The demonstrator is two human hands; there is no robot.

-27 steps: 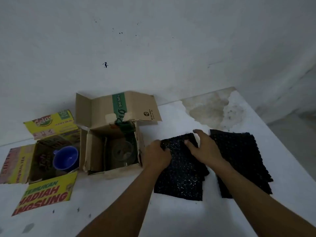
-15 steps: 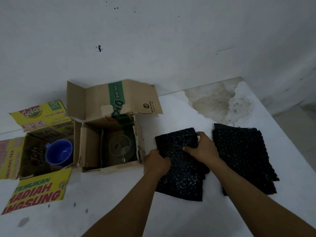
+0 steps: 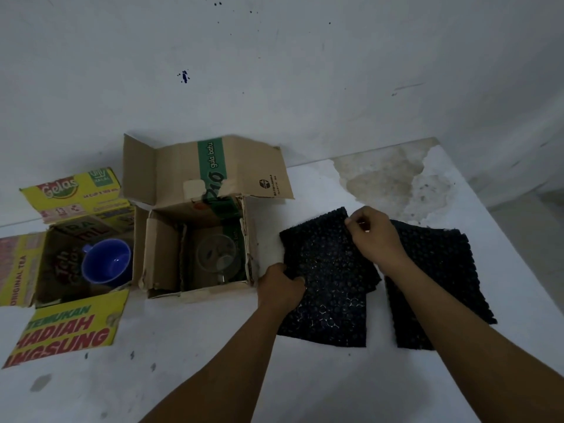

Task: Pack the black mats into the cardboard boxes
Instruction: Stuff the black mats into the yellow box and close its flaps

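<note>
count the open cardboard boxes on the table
2. The brown cardboard box stands mid-way along the white table, with a clear glass vessel inside. The yellow printed cardboard box sits to its left, holding a blue cup. No others show.

the left fingers (image 3: 294, 279) hold the left mat (image 3: 329, 288) at its left edge, the right fingers (image 3: 355, 219) at its far corner. the right mat (image 3: 433, 270) lies on the counter (image 3: 213, 361) right of the fingers. left of the fingers sits the open box (image 3: 198, 288) with a glass (image 3: 216, 254) in it. further left is the second box (image 3: 42, 270) with a cup (image 3: 106, 265) in it.
</note>
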